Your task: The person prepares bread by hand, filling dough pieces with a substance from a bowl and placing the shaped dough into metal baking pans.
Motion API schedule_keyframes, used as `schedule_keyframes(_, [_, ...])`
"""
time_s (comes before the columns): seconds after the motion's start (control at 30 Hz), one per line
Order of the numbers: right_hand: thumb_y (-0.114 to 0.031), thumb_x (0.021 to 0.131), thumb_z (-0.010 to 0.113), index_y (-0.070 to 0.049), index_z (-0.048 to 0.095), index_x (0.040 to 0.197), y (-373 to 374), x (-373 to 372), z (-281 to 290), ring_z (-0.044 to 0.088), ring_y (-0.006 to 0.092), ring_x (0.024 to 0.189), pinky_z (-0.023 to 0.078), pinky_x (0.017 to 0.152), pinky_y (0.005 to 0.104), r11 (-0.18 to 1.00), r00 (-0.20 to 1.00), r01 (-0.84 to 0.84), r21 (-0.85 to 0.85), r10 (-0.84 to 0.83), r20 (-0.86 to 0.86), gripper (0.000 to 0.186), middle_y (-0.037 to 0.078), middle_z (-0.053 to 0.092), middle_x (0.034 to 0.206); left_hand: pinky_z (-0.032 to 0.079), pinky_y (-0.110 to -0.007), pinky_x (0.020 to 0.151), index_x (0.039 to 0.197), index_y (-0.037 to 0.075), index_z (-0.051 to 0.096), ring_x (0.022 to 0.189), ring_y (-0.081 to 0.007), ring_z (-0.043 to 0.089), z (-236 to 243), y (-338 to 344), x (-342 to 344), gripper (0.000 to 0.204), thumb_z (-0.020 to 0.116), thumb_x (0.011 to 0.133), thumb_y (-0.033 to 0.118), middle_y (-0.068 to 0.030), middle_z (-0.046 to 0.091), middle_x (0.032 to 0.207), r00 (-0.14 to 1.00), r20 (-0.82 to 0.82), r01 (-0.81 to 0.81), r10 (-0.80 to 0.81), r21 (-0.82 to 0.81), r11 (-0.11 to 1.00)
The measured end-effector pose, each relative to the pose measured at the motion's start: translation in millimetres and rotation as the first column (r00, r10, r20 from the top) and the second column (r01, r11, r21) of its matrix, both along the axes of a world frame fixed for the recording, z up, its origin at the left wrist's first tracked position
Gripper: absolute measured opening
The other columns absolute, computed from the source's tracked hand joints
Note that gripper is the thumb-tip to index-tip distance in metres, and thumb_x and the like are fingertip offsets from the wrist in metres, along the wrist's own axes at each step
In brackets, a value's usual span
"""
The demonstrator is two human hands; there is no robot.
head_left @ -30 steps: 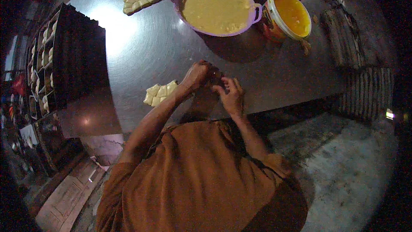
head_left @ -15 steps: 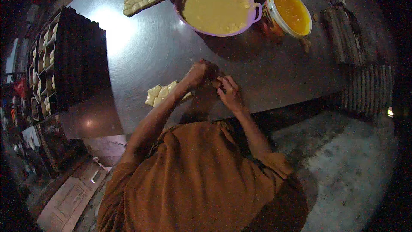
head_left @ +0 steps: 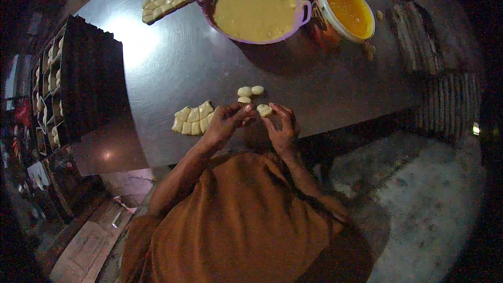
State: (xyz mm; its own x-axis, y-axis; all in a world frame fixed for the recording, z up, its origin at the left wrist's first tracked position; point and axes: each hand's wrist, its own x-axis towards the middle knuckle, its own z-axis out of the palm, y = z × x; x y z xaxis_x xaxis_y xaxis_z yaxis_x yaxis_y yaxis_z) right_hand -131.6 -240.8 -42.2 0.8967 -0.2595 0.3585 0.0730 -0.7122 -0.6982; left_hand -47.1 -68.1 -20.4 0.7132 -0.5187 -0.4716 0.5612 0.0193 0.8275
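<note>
My right hand pinches a small pale dough piece between its thumb and fingers. Close by on its left, my left hand has its fingers curled together, and what they hold, if anything, is hidden. Just beyond the fingertips, several small rounded dough balls lie on the metal table; one dough ball sits farthest right, and another dough ball is nearest the left fingertips. A slab of scored dough lies beside my left hand.
At the back stand a purple basin of yellow batter and a white-rimmed bucket of orange-yellow contents. More scored dough lies at the far left. A dark rack holding dough pieces stands on the left, corrugated metal on the right.
My hands have come back toward my body and a little apart. Small dough balls now show on the table in front of them, and a dough piece shows in my right fingers.
</note>
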Motion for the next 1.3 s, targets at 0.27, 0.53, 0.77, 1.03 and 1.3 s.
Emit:
schedule_keyframes(0.27, [-0.014, 0.07, 0.084, -0.011, 0.062, 0.123, 24.9, 5.6, 50.5, 0.059, 0.0273, 0.109, 0.05, 0.093, 0.0389, 0.988, 0.999, -0.034, 0.149, 0.036, -0.012, 0.058, 0.009, 0.061, 0.121, 0.05, -0.031, 0.089, 0.111, 0.004, 0.063, 0.095, -0.015, 0.062, 14.2, 9.6, -9.8, 0.023, 0.068, 0.091, 0.014, -0.0056, 0.066, 0.103, 0.963, -0.228, -0.2, 0.14, -0.264, 0.944])
schedule_keyframes(0.53, [-0.012, 0.073, 0.082, -0.006, 0.071, 0.106, 34.6, 18.3, 71.0, 0.065, 0.0206, 0.098, 0.054, 0.083, 0.0321, 0.992, 0.988, 0.023, 0.126, -0.003, -0.153, 0.036, 0.01, 0.066, 0.108, 0.047, -0.033, 0.096, 0.114, 0.004, 0.06, 0.106, -0.0155, 0.058, 11.8, 12.9, -10.8, 0.028, 0.068, 0.087, 0.006, -0.0063, 0.063, 0.114, 0.969, -0.18, -0.223, 0.172, -0.317, 0.922])
schedule_keyframes(0.77, [-0.006, 0.08, 0.076, -0.002, 0.072, 0.091, 35.4, 21.7, 70.7, 0.067, 0.0134, 0.083, 0.052, 0.076, 0.0265, 0.932, 0.957, 0.141, 0.335, -0.042, -0.287, 0.013, 0.005, 0.07, 0.087, 0.044, -0.033, 0.1, 0.117, 0.005, 0.059, 0.108, -0.0167, 0.057, 15.2, 12.1, -10.7, 0.03, 0.065, 0.088, 0.003, -0.0053, 0.061, 0.118, 0.976, -0.176, -0.18, 0.125, -0.343, 0.922])
schedule_keyframes(1.03, [-0.005, 0.08, 0.075, -0.001, 0.072, 0.094, 31.5, 22.9, 45.5, 0.067, 0.0153, 0.08, 0.053, 0.072, 0.0272, 0.938, 0.97, 0.044, 0.343, 0.042, -0.239, 0.015, 0.008, 0.07, 0.088, 0.046, -0.032, 0.097, 0.118, 0.0, 0.06, 0.107, -0.0169, 0.059, 15.4, 7.2, -13.9, 0.031, 0.066, 0.091, 0.015, -0.0086, 0.063, 0.116, 0.977, -0.092, -0.204, 0.194, -0.119, 0.972])
schedule_keyframes(1.3, [-0.005, 0.078, 0.073, -0.005, 0.071, 0.098, 22.4, 22.3, 52.8, 0.064, 0.0245, 0.09, 0.054, 0.076, 0.0344, 0.932, 0.929, -0.361, 0.036, 0.363, -0.079, 0.02, 0.007, 0.066, 0.094, 0.052, -0.031, 0.087, 0.116, -0.002, 0.063, 0.095, -0.0174, 0.064, 3.4, 13.3, -12.8, 0.03, 0.065, 0.093, 0.017, -0.0099, 0.066, 0.109, 0.967, -0.162, -0.214, 0.194, -0.115, 0.97])
